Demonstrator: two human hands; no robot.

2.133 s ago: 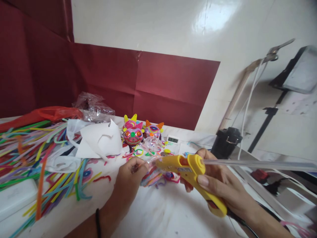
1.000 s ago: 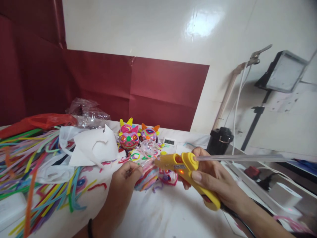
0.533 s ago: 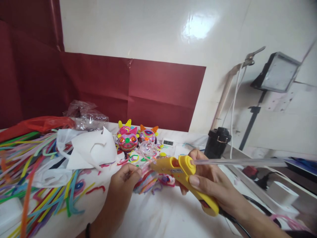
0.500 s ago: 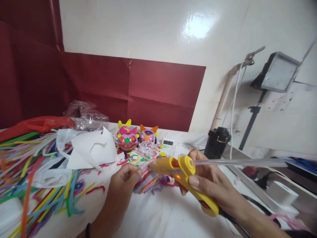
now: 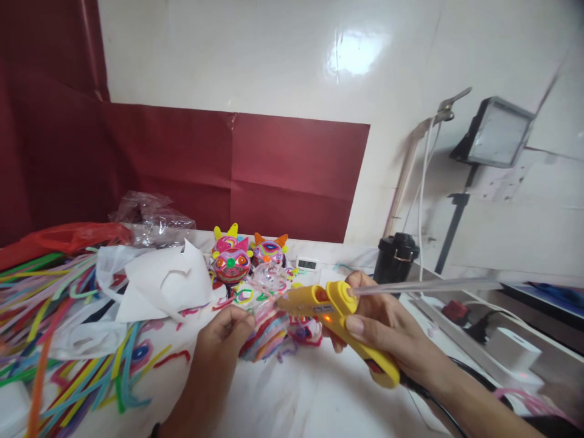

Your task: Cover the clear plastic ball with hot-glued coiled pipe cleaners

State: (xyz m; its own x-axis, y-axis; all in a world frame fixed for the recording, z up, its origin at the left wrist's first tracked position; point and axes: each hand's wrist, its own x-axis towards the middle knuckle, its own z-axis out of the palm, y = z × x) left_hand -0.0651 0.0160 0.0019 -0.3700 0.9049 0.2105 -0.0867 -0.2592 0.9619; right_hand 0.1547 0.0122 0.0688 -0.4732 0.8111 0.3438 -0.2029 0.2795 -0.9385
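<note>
My right hand (image 5: pixel 383 322) is wrapped round a yellow hot glue gun (image 5: pixel 335 316), whose small orange light glows. A long clear glue stick (image 5: pixel 424 285) juts from its back end. The gun's nozzle points left, close to the fingers of my left hand (image 5: pixel 225 334). Those fingers are pinched together beside a ball wrapped in coloured stripes (image 5: pixel 267 337), which sits on the white table; whatever they pinch is too small to make out. Behind, finished-looking horned faces (image 5: pixel 232 264) in bright colours stand together, with a crumpled clear plastic piece (image 5: pixel 269 275) before them.
Many loose pipe cleaners (image 5: pixel 91 377) spread over the left side, beside cut white paper (image 5: pixel 164 283) and a red bag (image 5: pixel 68 237). A small digital display (image 5: pixel 307 264) stands at the back. To the right are a black canister (image 5: pixel 396 258) and a power strip with a white plug (image 5: pixel 513 350).
The whole view has shifted slightly, so most things appear a little further left. Both hands keep nearly the same pose, the glue gun still by the left fingers.
</note>
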